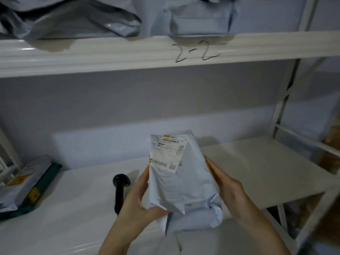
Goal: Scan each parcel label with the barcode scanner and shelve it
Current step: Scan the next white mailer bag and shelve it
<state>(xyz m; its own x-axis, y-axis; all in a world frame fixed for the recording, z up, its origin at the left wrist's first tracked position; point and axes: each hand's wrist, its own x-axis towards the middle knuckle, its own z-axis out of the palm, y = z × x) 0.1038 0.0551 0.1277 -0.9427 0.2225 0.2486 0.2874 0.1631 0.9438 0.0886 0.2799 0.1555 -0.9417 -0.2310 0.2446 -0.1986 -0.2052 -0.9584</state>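
Head view: both hands hold one grey poly-bag parcel (181, 179) upright over the lower shelf (257, 162). The left hand (137, 196) grips its lower left edge, thumb across the front near the bottom corner and fingers behind. The right hand (223, 183) lies along the right edge with fingers fairly straight, pressing the side; whether the fingertips wrap behind is hidden. The parcel's long axis runs roughly vertical, leaning slightly away, bottom end bunched just above the shelf. The shipping label (168, 153) sits on the upper left of the front face, turned toward the camera, barcode near the top.

Key relation: the black barcode scanner (120, 190) lies on the shelf just left of the left hand, partly hidden behind it, head pointing away and handle toward the person. The left hand is nearer to it. Judgement: the label looks unscanned, so one hand would need to let go and reach for the scanner while the other keeps the parcel face-up.

Two more parcels (24, 184) lie stacked at the far left of the shelf. The upper shelf (128, 52), marked "2-2", carries grey bags (73, 17).
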